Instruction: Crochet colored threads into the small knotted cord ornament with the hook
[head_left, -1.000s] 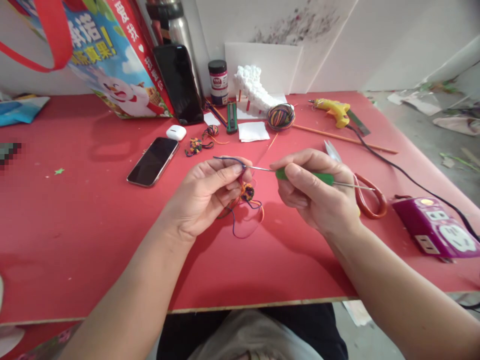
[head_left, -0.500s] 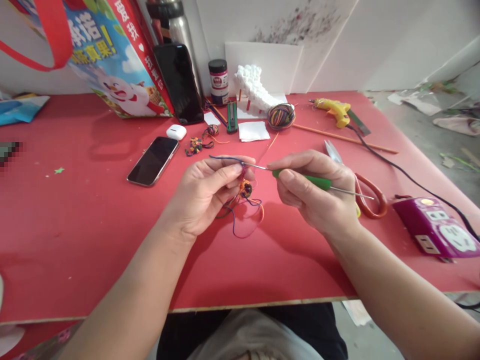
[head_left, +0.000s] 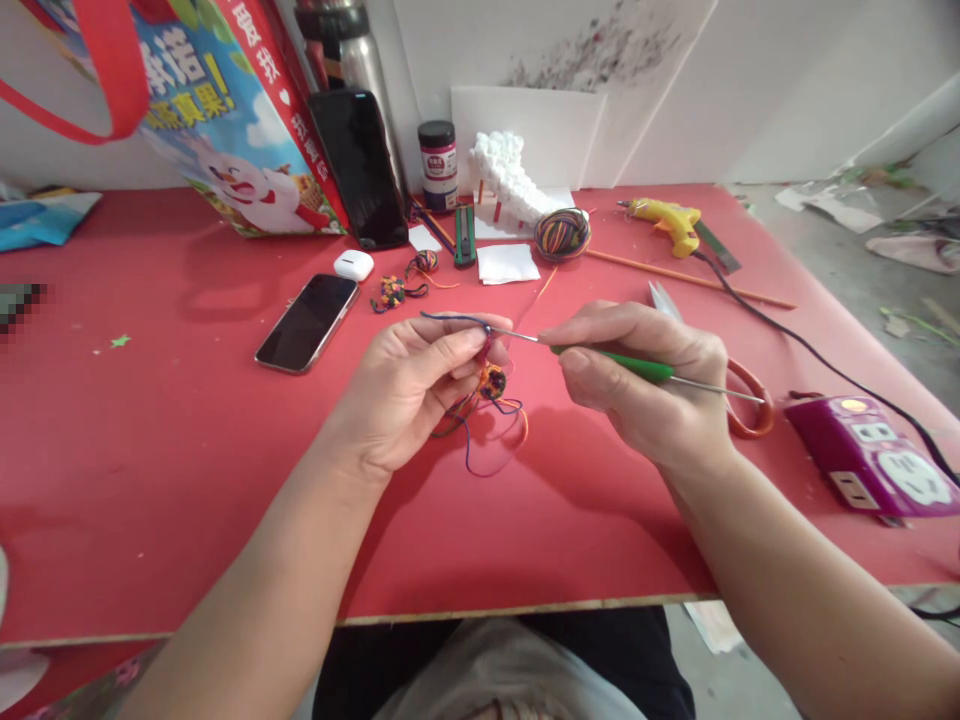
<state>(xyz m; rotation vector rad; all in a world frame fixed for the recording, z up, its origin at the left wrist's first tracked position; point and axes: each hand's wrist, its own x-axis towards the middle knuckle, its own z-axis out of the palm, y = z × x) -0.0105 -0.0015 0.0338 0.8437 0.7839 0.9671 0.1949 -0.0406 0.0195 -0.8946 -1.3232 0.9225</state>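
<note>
Head view: nearest, the front edge of the red bench crosses beneath both forearms, with a broad stretch of top between the wrists. The left hand pinches small multicoloured crochet work, its grip closed, the piece hanging below (whether it touches the bench, I cannot tell). The right hand's grip is closed round a green-handled crochet hook, tip at the work. Orange-handled scissors lie partly hidden beside it; farther off sit a yarn ball and yellow glue gun.

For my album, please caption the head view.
Left hand pinches colourful yarn; right hand holds a green-handled tool, at a red table.
</note>
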